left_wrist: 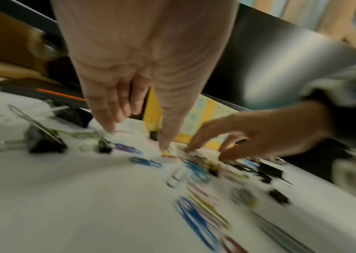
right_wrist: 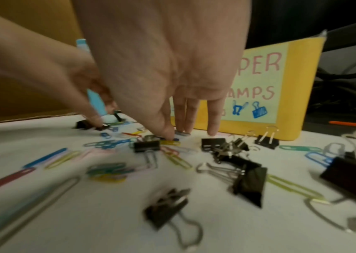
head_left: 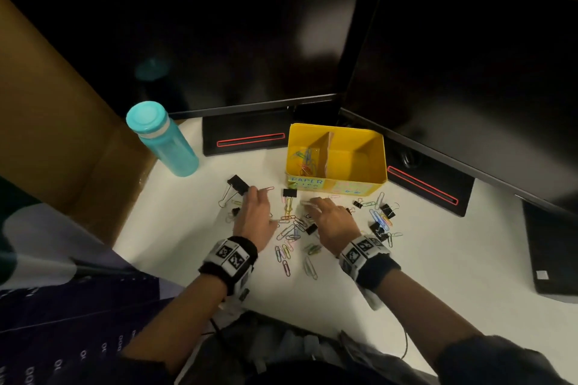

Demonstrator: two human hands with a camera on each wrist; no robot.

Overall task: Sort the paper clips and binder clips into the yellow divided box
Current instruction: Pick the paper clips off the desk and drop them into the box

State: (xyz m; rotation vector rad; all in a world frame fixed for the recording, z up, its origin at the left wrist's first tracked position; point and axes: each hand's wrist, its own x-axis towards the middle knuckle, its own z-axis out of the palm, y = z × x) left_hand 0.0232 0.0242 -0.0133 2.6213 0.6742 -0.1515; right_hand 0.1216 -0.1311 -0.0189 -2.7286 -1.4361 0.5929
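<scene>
Early stage: a few paper clips [head_left: 305, 159] sit in the yellow box's [head_left: 380, 159] left compartment beyond both grips, right compartment looks empty, while left hand [head_left: 255, 216] and right hand [head_left: 333, 222], fingers extended, touch loose clips and binder clips [head_left: 387, 211] scattered on the table [head_left: 438, 259].

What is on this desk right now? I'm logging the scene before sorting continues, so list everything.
yellow divided box: one, yellow, behind the clip pile; left compartment holds a few paper clips, right looks empty
paper clips: many, mixed colours, scattered on the desk
binder clips: several, black, among them
water bottle: one, teal, far left
monitors: two, black, at the back
desk: one, white
left hand: fingers down on clips
right hand: fingertips down on clips
</scene>
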